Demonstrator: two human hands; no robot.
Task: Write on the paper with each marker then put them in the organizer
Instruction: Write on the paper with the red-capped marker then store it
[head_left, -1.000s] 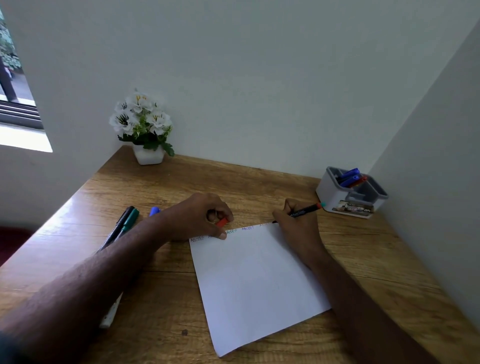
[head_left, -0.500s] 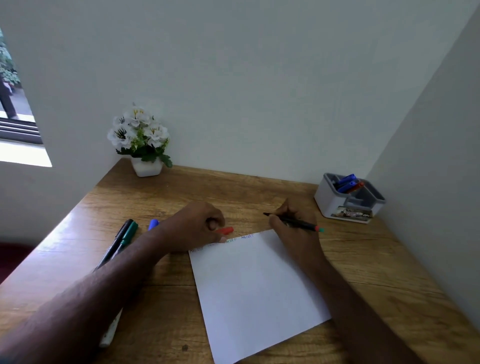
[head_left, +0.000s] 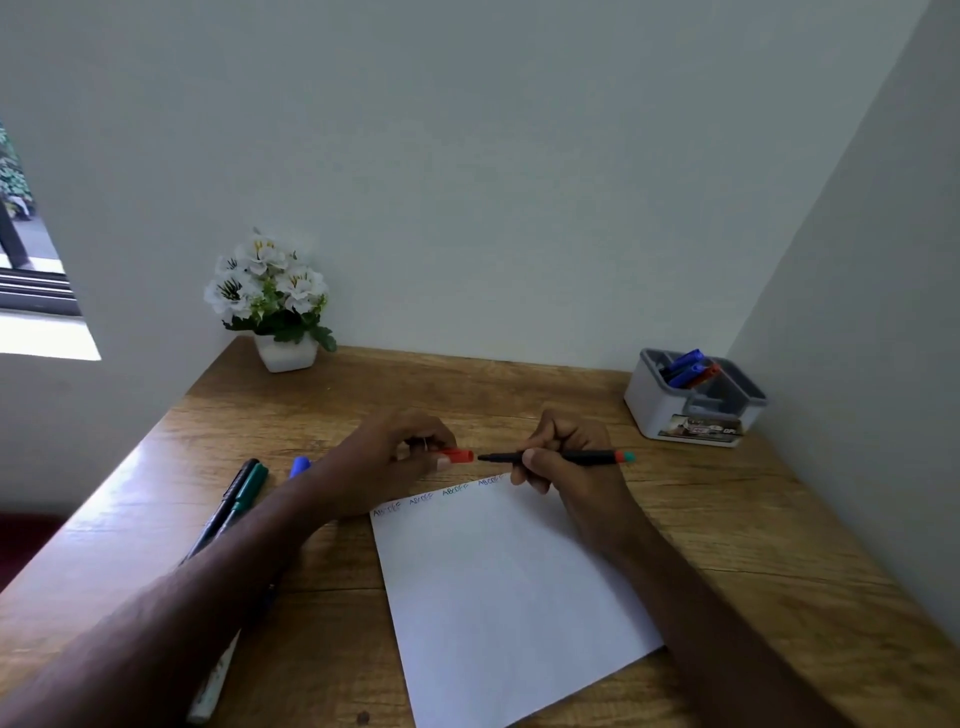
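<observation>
Cap about to meet marker tip, above the top edge of the paper (head_left: 498, 582).

The right hand (head_left: 569, 462) pinches the marker (head_left: 561, 458) mid-barrel, level, tip aimed at the left grip. The left hand (head_left: 387, 460) pinches the red cap (head_left: 460, 456), mouth facing that tip and just short of it, likely for recapping. The organizer (head_left: 649, 402) waits well beyond the right grip; spare markers (head_left: 236, 499) lie on the worktop (head_left: 753, 525) outside the left forearm.
</observation>
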